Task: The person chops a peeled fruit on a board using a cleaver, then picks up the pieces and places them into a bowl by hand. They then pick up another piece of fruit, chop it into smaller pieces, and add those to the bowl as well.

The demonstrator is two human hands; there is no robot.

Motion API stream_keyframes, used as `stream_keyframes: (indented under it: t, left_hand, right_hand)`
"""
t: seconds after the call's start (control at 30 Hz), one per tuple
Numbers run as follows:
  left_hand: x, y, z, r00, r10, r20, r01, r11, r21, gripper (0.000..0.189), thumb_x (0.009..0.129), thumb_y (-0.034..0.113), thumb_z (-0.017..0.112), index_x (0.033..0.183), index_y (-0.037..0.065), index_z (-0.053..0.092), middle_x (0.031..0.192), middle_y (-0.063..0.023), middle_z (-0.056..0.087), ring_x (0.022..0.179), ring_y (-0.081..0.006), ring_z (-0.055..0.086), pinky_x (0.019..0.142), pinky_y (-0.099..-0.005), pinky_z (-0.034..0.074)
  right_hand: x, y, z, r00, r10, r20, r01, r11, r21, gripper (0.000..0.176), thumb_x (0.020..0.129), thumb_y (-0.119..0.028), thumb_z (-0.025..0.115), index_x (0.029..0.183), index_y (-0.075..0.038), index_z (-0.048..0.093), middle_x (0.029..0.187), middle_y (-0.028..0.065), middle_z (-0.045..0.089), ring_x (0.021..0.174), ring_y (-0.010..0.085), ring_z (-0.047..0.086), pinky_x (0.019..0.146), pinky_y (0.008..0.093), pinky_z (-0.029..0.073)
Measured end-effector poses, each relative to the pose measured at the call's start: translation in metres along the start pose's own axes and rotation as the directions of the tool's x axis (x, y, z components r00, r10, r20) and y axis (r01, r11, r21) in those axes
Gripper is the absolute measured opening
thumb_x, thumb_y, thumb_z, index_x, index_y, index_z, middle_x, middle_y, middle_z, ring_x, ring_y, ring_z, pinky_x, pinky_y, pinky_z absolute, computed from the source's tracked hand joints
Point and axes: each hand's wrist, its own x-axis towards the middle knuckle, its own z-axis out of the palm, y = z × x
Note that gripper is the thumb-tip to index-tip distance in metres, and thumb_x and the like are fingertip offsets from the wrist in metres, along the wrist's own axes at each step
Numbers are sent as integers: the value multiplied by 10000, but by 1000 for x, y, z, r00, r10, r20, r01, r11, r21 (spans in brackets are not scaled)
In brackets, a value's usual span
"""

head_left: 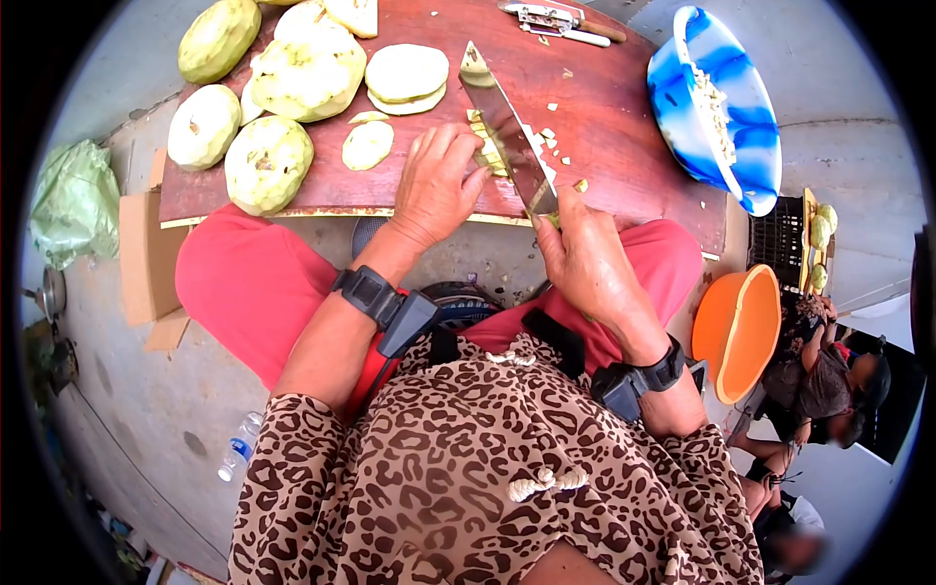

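My right hand (pixel 590 255) is wrapped round the handle of a large kitchen knife (pixel 509 129), whose broad blade points away over the red board. Just left of the blade, my left hand (pixel 437 185) has its fingers bent and pressed on pale green vegetable strips (pixel 492 156), which they partly hide. Small diced pieces (pixel 548 134) lie scattered to the right of the knife. A round slice (pixel 368 145) rests beside my left hand, with a stack of thicker slices (pixel 408 74) behind it. Several peeled pale green round vegetables (pixel 269 166) sit at the board's left.
A blue-and-white basin (pixel 673 93) with cut pieces inside stands at the right edge of the red tabletop (pixel 624 117). A peeler (pixel 539 16) lies at the back. Right of my knee is an orange tub (pixel 712 327); a cardboard box (pixel 141 258) is left. Other people (pixel 819 380) sit at far right.
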Motion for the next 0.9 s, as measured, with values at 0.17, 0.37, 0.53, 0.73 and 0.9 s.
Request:
stream_keyframes:
  t: [0.17,0.37,0.53,0.73,0.9]
  left_hand:
    - [1,2,0,1000,-21,-18,21,999,-32,337,747,100,736,1034,22,579,1056,-139,574,1013,-345,550,886,-428,430]
    - [1,3,-1,1000,-13,-3,13,1000,-4,340,742,98,734,1036,21,581,1066,-140,577,1026,-346,550,888,-430,427]
    - [1,2,1,1000,-1,-9,1,1000,-5,332,738,99,734,1024,19,584,1051,-137,580,1020,-343,552,884,-429,427]
    - [2,3,0,1000,-5,-3,5,1000,-5,311,734,83,725,1004,16,585,1017,-133,581,989,-342,558,870,-428,429]
    - [3,2,1,999,17,-28,-18,1000,-21,292,731,68,715,986,16,584,994,-136,582,970,-347,562,858,-425,434]
  right_hand:
    - [-1,-4,-2,999,-40,-12,40,999,1,192,908,-74,595,917,49,448,631,304,580,651,505,602,545,537,461]
    - [-1,-5,-1,1000,-21,23,21,1000,-3,192,907,-77,592,917,52,451,630,306,579,652,505,603,546,541,461]
    - [1,-7,-4,998,-20,57,23,999,-47,187,902,-72,581,893,64,453,632,313,579,652,505,607,547,545,464]
    - [6,-11,-7,995,-22,96,30,997,-75,143,885,-31,549,889,79,458,657,328,578,676,512,604,570,550,462]
    - [10,-7,-2,994,-4,110,18,993,-121,199,899,-67,578,913,87,455,688,332,578,704,521,591,589,555,445]
